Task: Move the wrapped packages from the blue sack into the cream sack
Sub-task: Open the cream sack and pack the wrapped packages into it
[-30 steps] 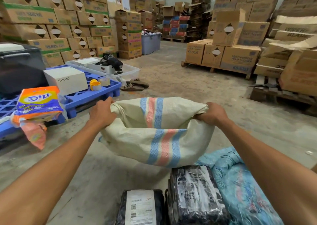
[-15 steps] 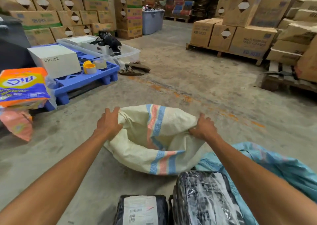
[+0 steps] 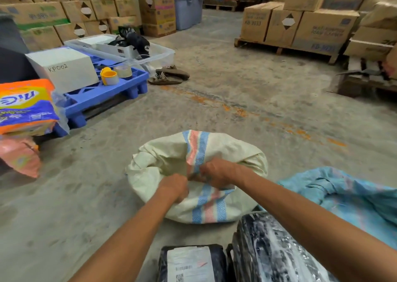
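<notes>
At the near edge of the view lie two wrapped packages on the concrete floor [image 3: 247,101]: a black-wrapped parcel with a white shipping label [image 3: 191,263] at near centre, and just to its right a larger black package under shiny clear film [image 3: 277,249]. To the right of these, the blue sack [image 3: 348,198] lies crumpled on the floor, its near side running behind the right forearm.

Just beyond the packages sits the cream sack [image 3: 199,172], marked with blue and pink stripes, its body slumped on the floor. Both hands meet at its mouth. The left hand [image 3: 175,186] is closed on the near rim cloth, and the right hand [image 3: 217,174] is clenched on the striped part of the rim, the two fists nearly touching. No package is in either hand.

Farther left, an orange and yellow detergent bag [image 3: 25,105] rests at the near end of a blue plastic pallet [image 3: 103,92]. On the pallet stand a white box marked KP002 [image 3: 64,67] and two tape rolls [image 3: 117,74]. A pair of sandals [image 3: 169,75] lies on the floor just right of the pallet. At the far side, stacked cardboard boxes [image 3: 300,21] sit on wooden pallets.
</notes>
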Motion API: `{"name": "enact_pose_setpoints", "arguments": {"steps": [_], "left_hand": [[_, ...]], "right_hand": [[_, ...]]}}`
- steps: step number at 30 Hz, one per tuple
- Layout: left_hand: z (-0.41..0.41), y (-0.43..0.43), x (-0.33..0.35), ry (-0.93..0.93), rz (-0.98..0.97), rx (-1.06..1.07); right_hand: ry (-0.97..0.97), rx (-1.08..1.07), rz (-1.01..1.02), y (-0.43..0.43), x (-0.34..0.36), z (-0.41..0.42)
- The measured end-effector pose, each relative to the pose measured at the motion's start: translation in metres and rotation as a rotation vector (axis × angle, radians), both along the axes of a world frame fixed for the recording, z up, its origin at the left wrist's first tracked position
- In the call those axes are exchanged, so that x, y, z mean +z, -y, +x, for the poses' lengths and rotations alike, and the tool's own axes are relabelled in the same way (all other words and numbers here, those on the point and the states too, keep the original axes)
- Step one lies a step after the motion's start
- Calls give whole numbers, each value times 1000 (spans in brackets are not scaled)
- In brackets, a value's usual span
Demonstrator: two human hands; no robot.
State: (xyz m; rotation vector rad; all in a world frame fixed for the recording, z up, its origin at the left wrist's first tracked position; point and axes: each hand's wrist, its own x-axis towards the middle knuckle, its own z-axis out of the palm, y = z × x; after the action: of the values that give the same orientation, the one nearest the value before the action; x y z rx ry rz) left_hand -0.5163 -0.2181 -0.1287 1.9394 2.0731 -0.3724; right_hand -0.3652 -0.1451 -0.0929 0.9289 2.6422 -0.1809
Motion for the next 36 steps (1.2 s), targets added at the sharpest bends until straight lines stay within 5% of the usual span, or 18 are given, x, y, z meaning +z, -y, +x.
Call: {"name": "enact_pose_setpoints", "arguments": {"steps": [3, 7, 9, 11, 16, 18, 20, 23, 26, 31, 36], "left_hand": [[4, 0, 12, 47, -225, -15], [7, 14, 24, 85, -754, 4], [5, 21, 22, 37, -839, -44], [3, 28, 19, 47, -735, -70], [-14, 8, 11, 218, 25, -107], [-28, -14, -3, 229, 143, -99], [-40, -34, -17, 147, 124, -92], [-67, -48, -33, -283, -27, -75], [-92, -46, -38, -296, -84, -50], [-71, -56, -25, -172, -16, -186], [-70, -60, -24, -327, 3, -163]], "right_hand": [[-25, -139, -42, -37, 8, -27], [-392, -451, 67, -96, 17, -36], [-427, -538, 65, -107, 14, -36], [-394, -541, 47, -103, 10, -38], [-389, -501, 146, -63, -3, -46], [-311, -446, 163, -46, -16, -48], [-146, -384, 129, -40, -34, -38], [168, -410, 192, -47, -46, -6], [401, -428, 118, -54, -54, 24], [372, -174, 52, -48, -47, 21], [226, -271, 230, -58, -29, 2]]}}
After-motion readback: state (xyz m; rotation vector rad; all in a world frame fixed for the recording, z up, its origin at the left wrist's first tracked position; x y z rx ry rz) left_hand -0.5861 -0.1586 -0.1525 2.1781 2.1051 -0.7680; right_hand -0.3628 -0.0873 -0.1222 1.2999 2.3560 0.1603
